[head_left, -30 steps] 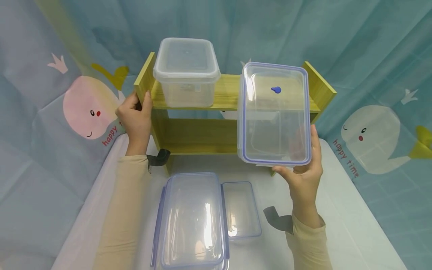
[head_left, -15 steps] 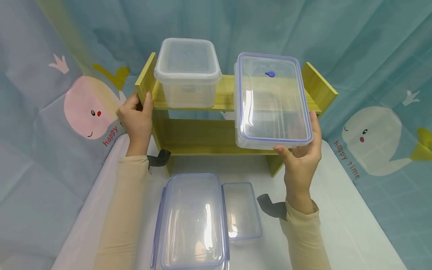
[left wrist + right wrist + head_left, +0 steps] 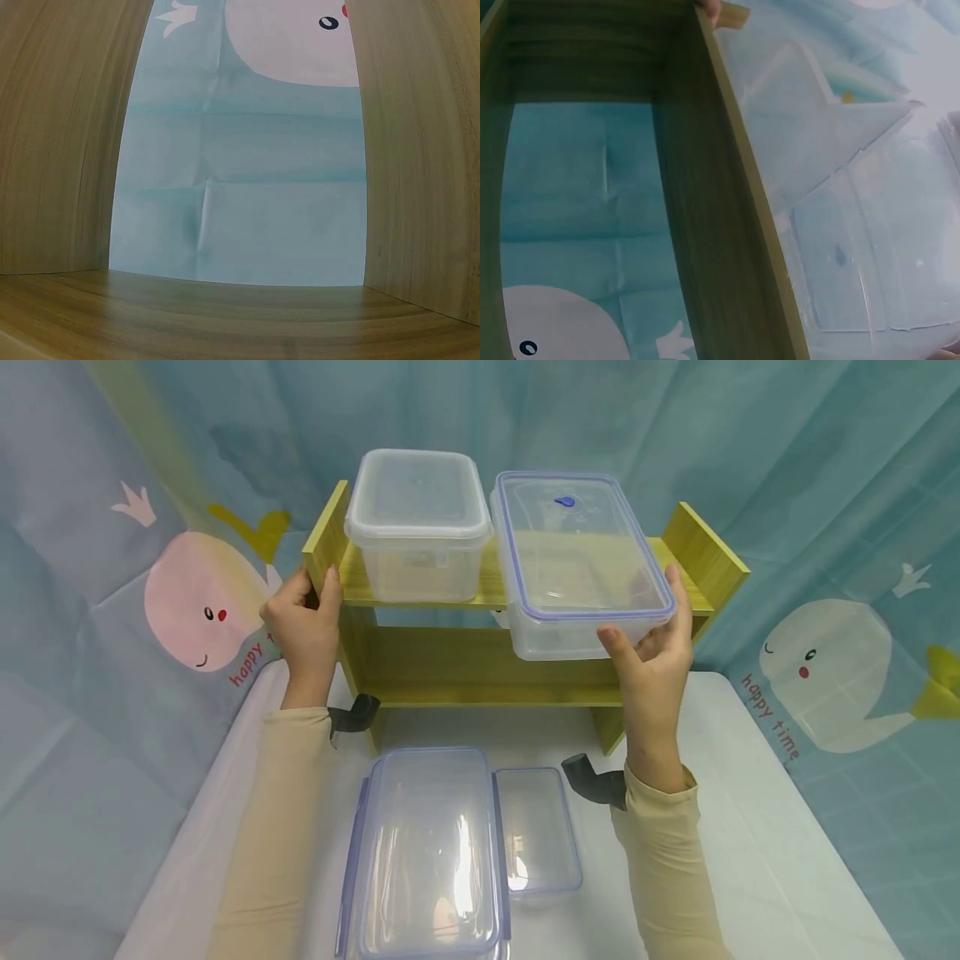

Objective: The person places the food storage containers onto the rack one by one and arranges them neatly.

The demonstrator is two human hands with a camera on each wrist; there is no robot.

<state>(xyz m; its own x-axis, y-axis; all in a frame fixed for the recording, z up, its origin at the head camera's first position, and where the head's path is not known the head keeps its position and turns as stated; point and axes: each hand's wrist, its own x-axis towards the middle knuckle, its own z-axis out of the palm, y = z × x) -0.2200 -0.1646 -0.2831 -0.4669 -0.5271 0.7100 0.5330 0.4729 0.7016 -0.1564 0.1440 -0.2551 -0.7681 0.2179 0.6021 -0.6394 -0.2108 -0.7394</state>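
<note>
In the head view my left hand [image 3: 303,622] grips the left side panel of a wooden shelf rack [image 3: 465,664], thumb on the inner side. My right hand [image 3: 654,672] holds a clear food container [image 3: 585,568] with a blue-edged lid and blue vent tab. Its thumb lies at the near lower side and its fingers go round the right side. The container tilts toward me, overlapping the top shelf's front edge. To its left, a square clear container [image 3: 420,497] stands on that shelf. The right wrist view shows the held container [image 3: 885,247] beside the shelf board [image 3: 742,225].
On the white table [image 3: 757,827], a large clear container [image 3: 427,843] with blue side clips stands in front of the rack. A smaller blue-rimmed container [image 3: 536,827] is beside it. A printed curtain [image 3: 825,485] surrounds the table. The rack's right end panel [image 3: 701,556] rises beyond the held container.
My right hand has moved the food container up and left, over the top shelf, close to the square one. Its lid has tipped flatter. My left hand keeps its grip on the rack.
</note>
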